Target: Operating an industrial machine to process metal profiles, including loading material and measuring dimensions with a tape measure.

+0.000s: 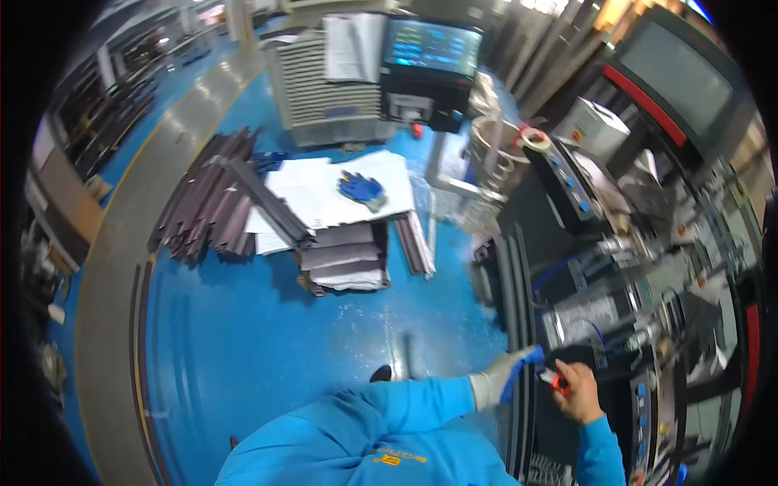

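My left hand [498, 381] wears a white and blue glove and reaches across a pair of long dark bars [523, 308]. Its fingers look curled over them, though blur hides the fingertips. Just to the right, my bare right hand [580, 394] is closed around a small red and black hand tool [558, 381], whose exact kind I cannot make out. The tool points toward the gloved fingers, over the black machine bed.
A machine with a metal cylinder [592, 317], clamps and a blue-buttoned panel [571, 182] fills the right side. Ahead, papers [369, 174] and a blue glove [362, 189] lie on stacked dark pieces [344, 251]. More dark profiles [207, 202] rest on the blue floor at left.
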Available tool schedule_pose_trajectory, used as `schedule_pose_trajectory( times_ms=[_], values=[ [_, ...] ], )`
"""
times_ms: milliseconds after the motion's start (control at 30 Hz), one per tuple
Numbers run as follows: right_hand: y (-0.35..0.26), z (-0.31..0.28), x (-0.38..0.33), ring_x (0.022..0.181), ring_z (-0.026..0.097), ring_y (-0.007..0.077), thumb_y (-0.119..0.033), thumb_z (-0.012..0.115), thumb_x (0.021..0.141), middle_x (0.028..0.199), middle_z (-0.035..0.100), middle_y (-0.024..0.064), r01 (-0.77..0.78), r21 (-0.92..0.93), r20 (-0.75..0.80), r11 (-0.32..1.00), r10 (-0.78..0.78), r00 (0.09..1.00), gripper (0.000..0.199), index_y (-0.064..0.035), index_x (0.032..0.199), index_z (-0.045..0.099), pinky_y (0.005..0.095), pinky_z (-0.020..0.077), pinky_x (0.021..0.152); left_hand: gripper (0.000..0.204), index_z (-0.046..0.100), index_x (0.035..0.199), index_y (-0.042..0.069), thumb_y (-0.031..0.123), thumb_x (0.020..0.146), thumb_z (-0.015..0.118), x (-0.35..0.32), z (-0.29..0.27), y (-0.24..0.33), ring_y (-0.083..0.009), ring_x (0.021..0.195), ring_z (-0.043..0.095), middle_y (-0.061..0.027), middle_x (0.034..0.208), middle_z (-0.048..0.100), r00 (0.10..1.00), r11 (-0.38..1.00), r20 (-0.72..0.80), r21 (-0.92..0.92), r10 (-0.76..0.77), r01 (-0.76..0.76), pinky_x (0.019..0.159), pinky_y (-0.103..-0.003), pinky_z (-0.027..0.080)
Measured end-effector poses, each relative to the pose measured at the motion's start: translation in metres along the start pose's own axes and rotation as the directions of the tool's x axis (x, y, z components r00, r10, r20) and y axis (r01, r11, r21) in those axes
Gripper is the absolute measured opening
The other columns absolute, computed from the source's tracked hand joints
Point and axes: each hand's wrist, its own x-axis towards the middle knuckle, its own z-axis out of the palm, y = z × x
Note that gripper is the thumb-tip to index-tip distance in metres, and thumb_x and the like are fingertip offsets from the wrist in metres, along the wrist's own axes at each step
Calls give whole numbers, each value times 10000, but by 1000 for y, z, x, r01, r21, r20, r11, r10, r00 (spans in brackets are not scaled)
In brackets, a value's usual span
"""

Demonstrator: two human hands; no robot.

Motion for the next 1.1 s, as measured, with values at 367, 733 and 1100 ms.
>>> schedule_pose_trajectory(
  times_ms=[367, 733, 1100],
  values=[
    [21, -26, 15, 829, 654, 270, -198, 757, 800, 998, 700, 113, -532, 357, 186, 768, 500, 846, 386, -68, 1157, 688, 371, 527, 762, 698, 728, 1046, 31, 708, 919, 613, -19, 33, -2, -162, 775, 614, -91, 925, 694, 960, 961, -277, 273, 32, 47, 736, -294, 510],
    [-35, -86, 136, 800, 620, 187, -262, 727, 838, 889, 708, 85, -425, 607, 139, 671, 437, 889, 319, -23, 1048, 734, 318, 518, 760, 871, 637, 1224, -1, 807, 952, 460, -25, 49, -39, -206, 887, 637, -156, 1051, 692, 988, 912, -152, 410, 42, 25, 831, -330, 520],
    [-35, -102, 163, 802, 616, 195, -275, 709, 852, 909, 706, 77, -451, 560, 164, 694, 441, 882, 328, -20, 1057, 730, 306, 511, 759, 931, 550, 1348, -70, 776, 980, 426, -15, 31, -64, -329, 1100, 625, -250, 1251, 646, 973, 779, -165, 626, 164, -25, 1003, -405, 479]
  ],
)
